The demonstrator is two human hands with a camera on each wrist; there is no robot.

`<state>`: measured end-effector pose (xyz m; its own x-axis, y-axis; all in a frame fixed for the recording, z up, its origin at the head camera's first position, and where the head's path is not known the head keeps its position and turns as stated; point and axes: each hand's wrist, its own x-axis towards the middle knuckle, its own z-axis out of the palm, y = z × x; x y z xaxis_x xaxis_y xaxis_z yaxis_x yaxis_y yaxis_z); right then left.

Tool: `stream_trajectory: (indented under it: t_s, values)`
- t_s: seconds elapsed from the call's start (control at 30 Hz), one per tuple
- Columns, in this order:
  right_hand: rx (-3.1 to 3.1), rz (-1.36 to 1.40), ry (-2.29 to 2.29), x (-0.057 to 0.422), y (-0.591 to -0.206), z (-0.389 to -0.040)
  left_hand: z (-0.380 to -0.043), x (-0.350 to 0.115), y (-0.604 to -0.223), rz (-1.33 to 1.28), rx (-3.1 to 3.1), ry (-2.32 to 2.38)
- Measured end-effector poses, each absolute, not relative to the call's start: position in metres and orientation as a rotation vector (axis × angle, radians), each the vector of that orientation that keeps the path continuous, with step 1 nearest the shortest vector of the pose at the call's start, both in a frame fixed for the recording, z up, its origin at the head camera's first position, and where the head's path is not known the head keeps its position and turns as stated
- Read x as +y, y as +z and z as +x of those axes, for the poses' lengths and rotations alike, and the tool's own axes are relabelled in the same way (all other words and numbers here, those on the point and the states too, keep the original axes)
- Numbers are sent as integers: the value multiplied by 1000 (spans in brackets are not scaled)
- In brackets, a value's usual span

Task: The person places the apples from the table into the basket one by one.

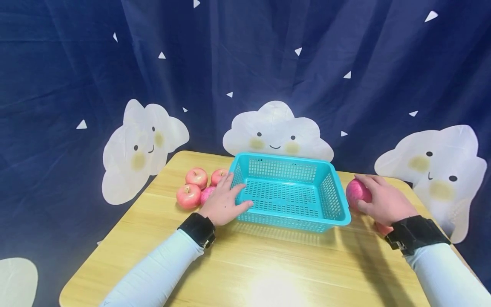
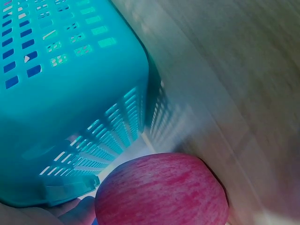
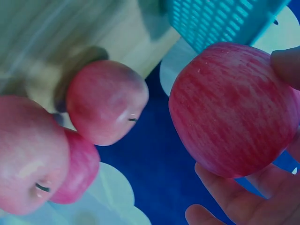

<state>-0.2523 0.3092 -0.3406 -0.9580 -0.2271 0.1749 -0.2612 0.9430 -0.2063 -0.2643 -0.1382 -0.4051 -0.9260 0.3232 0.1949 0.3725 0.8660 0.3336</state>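
At the right of the basket my right hand (image 1: pixel 385 200) grips a red apple (image 3: pixel 234 110), thumb on one side and fingers on the other; the right wrist view shows it held off the table. My left hand (image 1: pixel 222 202) lies at the left rim of a turquoise plastic basket (image 1: pixel 278 221), fingers extended and thumb spread over the rim. Close to that hand is a dark pink apple (image 2: pixel 161 192), partly covered by it in the head view. Nothing lies inside the basket.
Left of the basket are more apples (image 1: pixel 189 196) in a cluster on the wooden table (image 1: pixel 245 260). Several apples (image 3: pixel 108 103) lie near the table's right side, mostly hidden by my right hand and wrist in the head view. A dark blue cloud-patterned curtain (image 1: pixel 268 64) hangs behind.
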Motion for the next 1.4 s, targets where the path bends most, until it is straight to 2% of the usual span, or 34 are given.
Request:
stream_trajectory:
  t_s: [0.43, 0.77, 1.4]
  values:
    - [-2895, 456, 277, 287, -314, -266, -263, -138, -402, -553, -2911, -557]
    - [-2924, 551, 236, 249, -295, -283, -263, -139, -406, -553, -2896, -536]
    - [-2912, 763, 310, 164, -309, -328, -263, -138, -402, -554, -2929, -541]
